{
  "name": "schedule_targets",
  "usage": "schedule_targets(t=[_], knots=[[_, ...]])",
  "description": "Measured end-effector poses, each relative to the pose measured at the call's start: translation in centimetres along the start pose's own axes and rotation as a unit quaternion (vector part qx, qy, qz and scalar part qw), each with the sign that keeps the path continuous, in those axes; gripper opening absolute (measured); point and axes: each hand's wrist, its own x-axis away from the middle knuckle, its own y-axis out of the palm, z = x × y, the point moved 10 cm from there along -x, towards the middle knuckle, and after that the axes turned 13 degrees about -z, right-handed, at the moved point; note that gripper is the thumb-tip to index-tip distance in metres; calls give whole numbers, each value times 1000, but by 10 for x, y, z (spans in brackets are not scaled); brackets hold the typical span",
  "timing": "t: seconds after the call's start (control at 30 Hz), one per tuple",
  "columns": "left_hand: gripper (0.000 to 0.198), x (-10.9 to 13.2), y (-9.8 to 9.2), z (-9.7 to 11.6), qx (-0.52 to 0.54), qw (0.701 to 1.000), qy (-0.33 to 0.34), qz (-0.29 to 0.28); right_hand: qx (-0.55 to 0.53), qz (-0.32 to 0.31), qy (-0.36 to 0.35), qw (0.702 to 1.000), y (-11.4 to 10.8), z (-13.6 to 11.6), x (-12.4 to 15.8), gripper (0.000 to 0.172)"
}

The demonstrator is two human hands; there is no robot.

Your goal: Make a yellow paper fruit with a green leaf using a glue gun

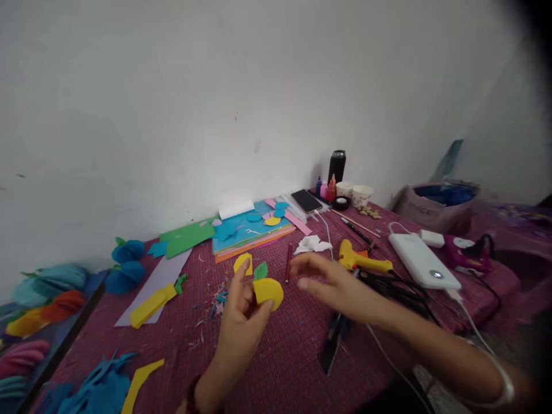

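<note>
My left hand (pixel 241 322) pinches a round yellow paper piece (pixel 271 292) between thumb and fingers, above the table. A green leaf-shaped piece (pixel 260 271) shows just beyond its upper edge; I cannot tell whether the two touch. Behind my raised index finger lies another yellow cut piece (pixel 243 262). My right hand (pixel 328 282) hovers to the right, thumb and fingers apart, with nothing visible in it. A dark red pencil (pixel 288 264) lies near its fingertips, and a yellow glue gun (pixel 364 259) rests beyond the hand.
Coloured sheets (pixel 237 241) are stacked by the wall, with a phone (pixel 306 200) beside them. On the right are a white power bank (pixel 425 261) and cables. Blue scraps (pixel 92 385) and paper pumpkins (pixel 125 276) occupy the left. A black flask (pixel 337 167) stands at the back.
</note>
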Motion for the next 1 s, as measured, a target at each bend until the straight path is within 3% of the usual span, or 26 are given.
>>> schedule_targets(t=[0.1,0.17,0.3,0.43,0.5,0.57,0.67,0.77,0.9,1.0], knots=[[91,4,-5,-4,21,1000,10,6,-299,-51,-22,953,54,6,-32,26],[90,2,-13,-9,68,998,15,11,-367,-56,-21,928,70,17,-49,30],[40,-8,-35,-36,212,976,-54,26,-456,-87,0,886,84,44,-69,39],[49,-15,-55,-48,190,977,-78,60,-517,-133,28,845,94,57,-67,44],[38,-16,-60,-46,135,987,-55,73,-537,-154,34,829,99,57,-62,43],[25,-13,-56,-44,106,992,-34,63,-555,-170,36,814,106,55,-56,40],[51,-9,-30,-47,125,991,-47,-30,-574,-194,39,795,119,53,-50,38],[56,-2,-3,-54,128,980,-86,-123,-580,-203,40,788,133,56,-49,39],[25,0,-7,-51,118,987,-84,-70,-547,-204,51,810,142,59,-50,42],[24,1,-17,-40,133,989,-60,-14,-485,-185,56,853,128,60,-53,35]])
